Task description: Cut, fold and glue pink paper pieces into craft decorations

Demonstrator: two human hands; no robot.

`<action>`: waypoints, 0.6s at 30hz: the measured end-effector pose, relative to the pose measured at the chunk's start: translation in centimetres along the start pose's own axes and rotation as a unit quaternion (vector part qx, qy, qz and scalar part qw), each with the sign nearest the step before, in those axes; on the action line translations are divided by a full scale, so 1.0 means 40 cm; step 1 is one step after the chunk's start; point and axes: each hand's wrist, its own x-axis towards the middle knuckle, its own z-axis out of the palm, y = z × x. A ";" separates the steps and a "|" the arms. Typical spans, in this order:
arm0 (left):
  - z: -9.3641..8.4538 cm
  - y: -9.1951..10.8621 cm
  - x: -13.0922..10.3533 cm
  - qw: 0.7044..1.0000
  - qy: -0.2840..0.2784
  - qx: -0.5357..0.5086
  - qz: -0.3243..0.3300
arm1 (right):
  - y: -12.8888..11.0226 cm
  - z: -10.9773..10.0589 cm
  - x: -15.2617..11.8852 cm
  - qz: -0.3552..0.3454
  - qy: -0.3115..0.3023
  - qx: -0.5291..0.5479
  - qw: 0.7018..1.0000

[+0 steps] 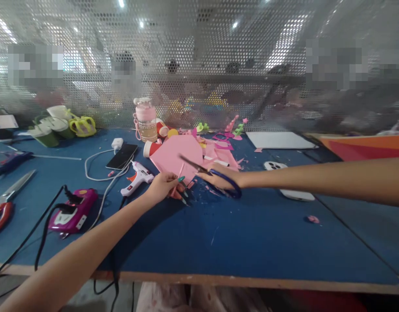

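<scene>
My right hand [221,177] grips scissors [191,162] with dark blue handles, the blades pointing left over a pink paper sheet [177,151]. My left hand [165,187], with green-painted nails, is closed on a narrow pink paper strip [181,170], which stands up from the fingertips just left of the blades. Whether the fingers also hold other paper below is hard to make out. Behind the scissors lie more pink paper pieces [220,151] and a white marker [217,160]. Small pink scraps [191,184] are scattered beneath my hands.
A white glue gun [137,178] lies left of my left hand, near a black phone [122,156] and a purple power strip [76,212]. Red-handled scissors [15,186] rest far left. A bottle [146,121] stands behind; a white phone [297,195] lies under my right forearm.
</scene>
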 end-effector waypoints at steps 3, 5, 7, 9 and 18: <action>-0.004 -0.004 0.003 1.000 0.004 0.000 0.002 | 0.008 0.010 0.010 -0.042 -0.043 -0.034 0.998; -0.009 -0.008 0.008 1.000 0.007 -0.004 0.003 | 0.016 0.007 0.023 -0.071 -0.056 -0.059 0.994; -0.013 -0.014 0.016 1.000 0.011 -0.013 0.009 | 0.023 -0.007 0.034 -0.077 -0.050 -0.065 0.994; -0.017 -0.021 0.022 1.000 0.009 -0.020 0.016 | 0.025 -0.024 0.034 -0.075 -0.039 -0.068 0.994; -0.017 -0.028 0.018 0.999 0.003 -0.033 0.026 | 0.011 -0.023 -0.038 0.008 0.105 0.089 0.990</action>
